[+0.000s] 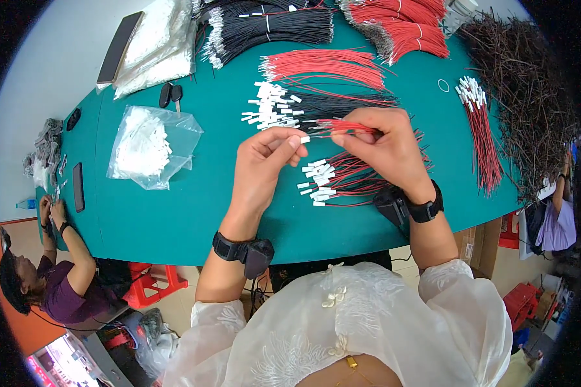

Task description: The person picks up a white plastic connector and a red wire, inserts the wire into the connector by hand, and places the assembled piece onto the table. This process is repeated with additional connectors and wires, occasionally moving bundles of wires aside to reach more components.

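Note:
My left hand (265,161) pinches a small white connector (305,139) between thumb and fingertips. In my right hand (388,145) is a small bunch of red wires (343,125) with bare metal ends toward the left. One wire from that hand reaches to the connector; whether it sits inside is too small to tell. Just beyond my hands lie black wires (342,103) with white connectors (270,106) on their left ends. Beneath my right hand spreads a pile of red and black wires (358,177), also tipped with white connectors (319,182). Farther back rests a row of red wires (323,66).
On the green table (219,187), a clear bag of white connectors (142,145) lies left, near keys (171,95). Tied black (271,29) and red bundles (407,35) sit at the back. A finished-looking wire bundle (481,135) and dark wire heap (523,97) are right. Another person (61,277) works at left.

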The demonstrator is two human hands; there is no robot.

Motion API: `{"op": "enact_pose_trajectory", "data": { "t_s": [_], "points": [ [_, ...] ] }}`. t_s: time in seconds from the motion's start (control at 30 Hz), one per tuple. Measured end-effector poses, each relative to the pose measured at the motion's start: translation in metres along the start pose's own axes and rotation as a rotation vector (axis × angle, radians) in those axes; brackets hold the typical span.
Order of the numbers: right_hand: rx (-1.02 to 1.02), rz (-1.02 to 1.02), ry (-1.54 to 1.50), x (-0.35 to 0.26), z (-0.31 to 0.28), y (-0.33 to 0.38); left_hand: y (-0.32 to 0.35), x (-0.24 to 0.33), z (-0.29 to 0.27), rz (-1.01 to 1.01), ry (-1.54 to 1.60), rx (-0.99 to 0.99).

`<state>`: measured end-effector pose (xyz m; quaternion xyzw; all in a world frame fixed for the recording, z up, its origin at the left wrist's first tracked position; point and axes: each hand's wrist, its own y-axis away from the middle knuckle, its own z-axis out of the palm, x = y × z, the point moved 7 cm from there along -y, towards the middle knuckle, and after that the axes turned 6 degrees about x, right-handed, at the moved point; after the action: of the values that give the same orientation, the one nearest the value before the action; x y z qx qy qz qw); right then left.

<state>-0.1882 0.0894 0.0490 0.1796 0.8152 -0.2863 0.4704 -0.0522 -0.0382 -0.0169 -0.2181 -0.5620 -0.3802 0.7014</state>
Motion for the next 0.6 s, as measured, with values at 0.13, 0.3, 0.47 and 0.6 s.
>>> {"op": "enact_pose_trajectory", "data": {
  "t_s": [0.13,0.3,0.47,0.6],
  "points": [
    [-0.021,0.023,-0.011,0.000,0.004,0.000,0.000,-0.001,0.001,0.012,-0.005,-0.003],
    [-0.025,0.022,0.014,0.004,0.007,0.001,0.001,0.002,0.002,0.052,-0.015,0.008],
    [-0.007,0.072,0.023,0.010,0.007,0.001,0.004,0.004,0.003,0.068,-0.035,0.026],
    [-0.005,0.076,0.007,0.010,0.010,0.001,0.003,0.003,0.003,0.069,-0.023,0.024]
  ]
}}
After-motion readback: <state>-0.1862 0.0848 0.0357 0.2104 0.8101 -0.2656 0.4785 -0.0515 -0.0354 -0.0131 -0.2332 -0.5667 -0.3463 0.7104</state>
